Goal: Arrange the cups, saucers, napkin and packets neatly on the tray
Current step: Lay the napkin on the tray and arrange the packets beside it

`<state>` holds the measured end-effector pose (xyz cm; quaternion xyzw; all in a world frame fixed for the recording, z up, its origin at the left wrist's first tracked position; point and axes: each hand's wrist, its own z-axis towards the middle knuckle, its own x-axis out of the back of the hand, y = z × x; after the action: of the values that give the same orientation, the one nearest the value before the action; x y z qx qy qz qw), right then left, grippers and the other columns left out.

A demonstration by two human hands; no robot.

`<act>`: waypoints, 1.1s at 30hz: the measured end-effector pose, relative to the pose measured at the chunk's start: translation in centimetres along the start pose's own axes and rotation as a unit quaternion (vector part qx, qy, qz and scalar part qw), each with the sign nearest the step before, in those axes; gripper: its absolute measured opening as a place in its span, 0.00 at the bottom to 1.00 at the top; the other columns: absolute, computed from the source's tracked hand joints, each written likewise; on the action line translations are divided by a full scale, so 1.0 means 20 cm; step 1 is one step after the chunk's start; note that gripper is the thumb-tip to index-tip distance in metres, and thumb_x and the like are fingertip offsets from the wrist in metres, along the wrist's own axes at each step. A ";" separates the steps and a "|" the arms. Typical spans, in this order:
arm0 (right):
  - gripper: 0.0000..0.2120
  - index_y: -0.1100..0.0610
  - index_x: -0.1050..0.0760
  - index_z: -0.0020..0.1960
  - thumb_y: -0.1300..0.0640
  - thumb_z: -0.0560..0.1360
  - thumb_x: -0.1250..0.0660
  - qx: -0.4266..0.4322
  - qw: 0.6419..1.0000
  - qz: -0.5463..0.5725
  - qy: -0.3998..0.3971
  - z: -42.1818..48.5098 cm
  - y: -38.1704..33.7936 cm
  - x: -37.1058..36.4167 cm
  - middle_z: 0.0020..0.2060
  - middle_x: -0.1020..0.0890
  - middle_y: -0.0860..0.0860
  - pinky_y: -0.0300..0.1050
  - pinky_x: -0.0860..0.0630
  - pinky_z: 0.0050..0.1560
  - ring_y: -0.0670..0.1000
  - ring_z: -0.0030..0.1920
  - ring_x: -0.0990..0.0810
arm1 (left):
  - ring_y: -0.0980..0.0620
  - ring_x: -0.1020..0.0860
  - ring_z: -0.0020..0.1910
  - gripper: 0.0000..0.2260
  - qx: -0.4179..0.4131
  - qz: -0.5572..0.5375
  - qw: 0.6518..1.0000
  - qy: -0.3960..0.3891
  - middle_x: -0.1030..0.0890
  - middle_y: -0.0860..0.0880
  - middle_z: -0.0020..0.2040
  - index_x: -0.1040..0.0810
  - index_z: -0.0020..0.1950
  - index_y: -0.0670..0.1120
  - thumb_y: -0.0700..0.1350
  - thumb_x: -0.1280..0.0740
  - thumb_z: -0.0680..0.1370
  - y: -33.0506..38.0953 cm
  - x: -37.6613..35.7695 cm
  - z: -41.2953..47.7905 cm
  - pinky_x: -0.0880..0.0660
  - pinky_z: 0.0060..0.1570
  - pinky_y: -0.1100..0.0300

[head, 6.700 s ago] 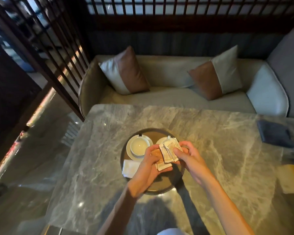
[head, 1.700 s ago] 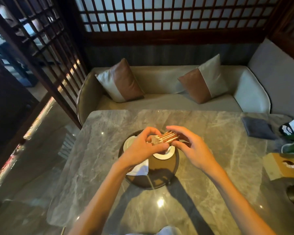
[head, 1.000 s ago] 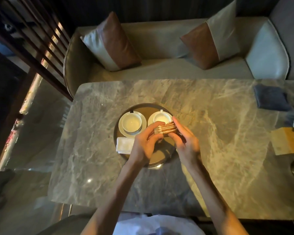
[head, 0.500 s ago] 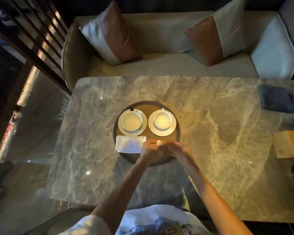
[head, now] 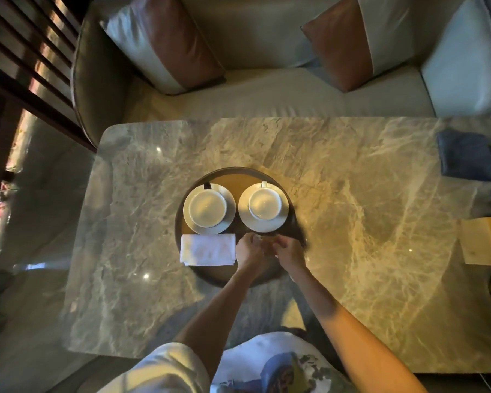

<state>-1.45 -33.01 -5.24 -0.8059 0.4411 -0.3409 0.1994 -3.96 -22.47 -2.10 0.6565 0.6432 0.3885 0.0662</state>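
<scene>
On the round tray, the folded napkin lay at the near left, below two cups on saucers. Beside it, the left hand and right hand met, fingers curled; the packets were hidden, so grip was unclear.

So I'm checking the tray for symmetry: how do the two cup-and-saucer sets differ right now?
The left cup looks wider than the right cup. A dark handle shows at the left cup's far rim; the right cup's handle there is white. The left saucer lies clear of the hands, with the napkin just below it, while the right saucer sits just above both hands. Both are white, upright, empty and side by side on the round tray.
</scene>
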 end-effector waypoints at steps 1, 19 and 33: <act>0.18 0.62 0.26 0.69 0.61 0.79 0.36 0.000 1.000 -0.008 0.004 0.01 0.00 -0.01 0.63 0.19 0.58 0.57 0.26 0.66 0.58 0.65 0.23 | 0.45 0.21 0.53 0.10 -0.002 0.006 1.000 0.000 0.19 0.45 0.51 0.22 0.55 0.42 0.45 0.40 0.81 0.00 0.00 0.01 0.24 0.50 0.55; 0.27 0.64 0.42 0.77 0.65 0.79 0.41 0.097 0.972 -0.215 -0.028 -0.06 0.08 -0.02 0.67 0.30 0.64 0.49 0.34 0.70 0.61 0.70 0.31 | 0.34 0.21 0.54 0.14 -0.053 0.091 0.994 -0.002 0.18 0.34 0.52 0.20 0.53 0.34 0.45 0.36 0.78 -0.02 0.01 -0.09 0.25 0.54 0.50; 0.16 0.65 0.24 0.57 0.62 0.72 0.27 0.352 0.906 -0.235 0.024 0.03 0.30 0.07 0.62 0.22 0.59 0.47 0.29 0.67 0.59 0.65 0.25 | 0.44 0.32 0.66 0.22 -0.349 0.407 0.837 0.108 0.26 0.46 0.65 0.30 0.63 0.47 0.52 0.28 0.73 -0.34 0.01 0.08 0.36 0.65 0.48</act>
<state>-3.87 -37.33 -8.82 -0.7553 0.0949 -0.5299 0.3739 -8.51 -20.42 -7.12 0.7465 0.1427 0.6474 0.0569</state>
